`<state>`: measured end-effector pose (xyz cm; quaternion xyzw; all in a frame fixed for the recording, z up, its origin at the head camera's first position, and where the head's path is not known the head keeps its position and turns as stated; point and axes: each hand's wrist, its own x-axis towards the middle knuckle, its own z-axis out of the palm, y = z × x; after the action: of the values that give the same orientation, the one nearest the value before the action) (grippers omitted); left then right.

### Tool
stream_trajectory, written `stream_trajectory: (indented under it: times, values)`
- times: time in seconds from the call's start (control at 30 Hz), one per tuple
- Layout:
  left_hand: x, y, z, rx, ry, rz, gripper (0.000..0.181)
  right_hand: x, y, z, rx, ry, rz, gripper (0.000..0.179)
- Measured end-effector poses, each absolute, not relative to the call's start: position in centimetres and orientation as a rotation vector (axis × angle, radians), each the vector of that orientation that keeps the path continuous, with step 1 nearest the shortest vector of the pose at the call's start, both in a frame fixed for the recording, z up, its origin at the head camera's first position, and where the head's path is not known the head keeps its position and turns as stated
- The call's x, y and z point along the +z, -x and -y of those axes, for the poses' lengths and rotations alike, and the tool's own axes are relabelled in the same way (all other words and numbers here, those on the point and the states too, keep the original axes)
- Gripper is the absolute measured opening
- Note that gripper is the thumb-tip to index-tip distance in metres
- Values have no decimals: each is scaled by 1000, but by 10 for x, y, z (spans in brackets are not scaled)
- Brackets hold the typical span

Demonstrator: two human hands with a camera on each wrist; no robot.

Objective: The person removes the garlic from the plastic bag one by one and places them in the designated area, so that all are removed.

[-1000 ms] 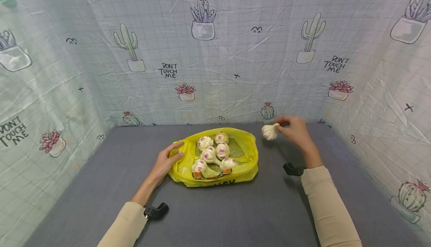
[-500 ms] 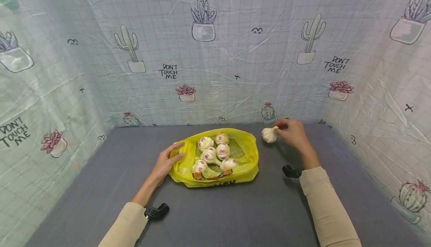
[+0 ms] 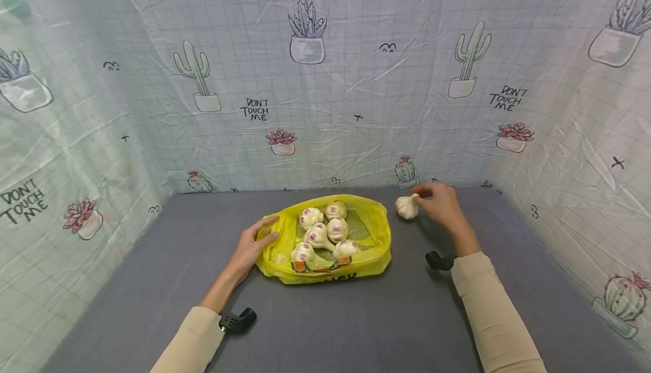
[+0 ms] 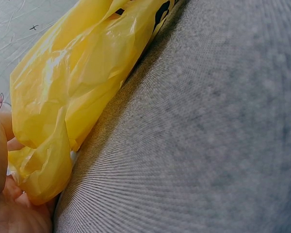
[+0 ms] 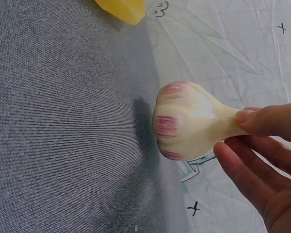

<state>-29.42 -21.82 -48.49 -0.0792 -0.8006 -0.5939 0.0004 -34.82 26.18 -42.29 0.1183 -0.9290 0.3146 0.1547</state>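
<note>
By its stem, a garlic bulb [image 5: 184, 121] with purple streaks is pinched between the thumb and fingers of my right hand [image 3: 441, 206]. It is low over the grey table in the right wrist view, root end down. Left of it lies a yellow plastic bag [image 3: 378, 257], its mouth spread wide. Several more garlic bulbs [image 3: 317, 234] are inside the bag. My left hand [image 3: 249, 246] grips the bag's left rim, thumb on the inside. In the left wrist view a fold of the bag [image 4: 43, 170] sits between thumb and fingers.
The grey cloth-covered table [image 3: 335, 328] runs back to a pale curtain [image 3: 325, 130] printed with cacti, which also hangs along both sides. Each wrist wears a black camera mount, such as the left mount [image 3: 239, 320].
My right hand has come down a little toward the table with the garlic bulb still pinched in it. The left hand keeps its hold on the bag's rim.
</note>
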Motion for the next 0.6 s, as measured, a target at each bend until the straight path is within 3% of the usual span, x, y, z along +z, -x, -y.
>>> stream_trajectory:
  times: [0.6]
  values:
    - [-483, 293, 217, -1896, 242, 2504, 50, -431, 354, -259, 951, -308, 2666, 25]
